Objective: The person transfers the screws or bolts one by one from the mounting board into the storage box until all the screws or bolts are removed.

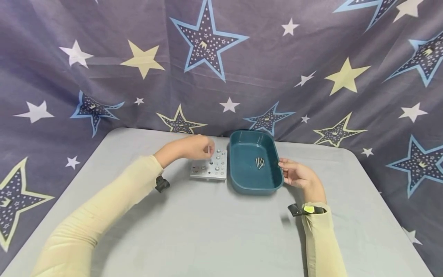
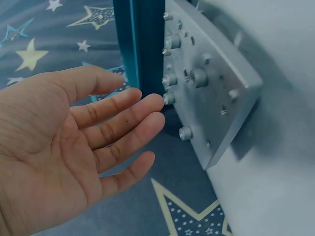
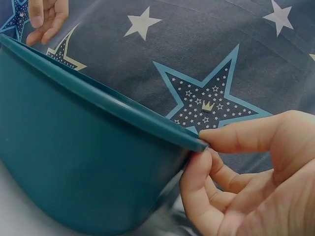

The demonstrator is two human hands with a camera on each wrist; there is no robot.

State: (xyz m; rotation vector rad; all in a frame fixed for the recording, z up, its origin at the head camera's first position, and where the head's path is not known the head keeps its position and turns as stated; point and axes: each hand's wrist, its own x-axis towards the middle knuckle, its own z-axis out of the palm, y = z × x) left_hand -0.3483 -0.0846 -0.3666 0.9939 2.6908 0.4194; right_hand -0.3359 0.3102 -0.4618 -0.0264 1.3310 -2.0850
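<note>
Left hand (image 1: 199, 147), seemingly empty, fingers loosely bent, hovered near a metal plate (image 1: 212, 169) set with bolts (image 2: 199, 77). Right hand (image 1: 295, 174) pinched the rim of a teal tray (image 1: 242, 161) of screws (image 1: 261, 166) just beside the plate; steadying it called for a light grip, lest it tip.

Near the far edge of the pale grey bench (image 1: 214, 231), the silver rectangular metal plate (image 1: 202, 176) stood just left of the teal rounded-rectangular tray (image 1: 256, 190). Thin metal screws (image 1: 259, 163) lay in the tray, right of its middle. Behind the bench hung the dark star-patterned cloth (image 1: 242, 88).
</note>
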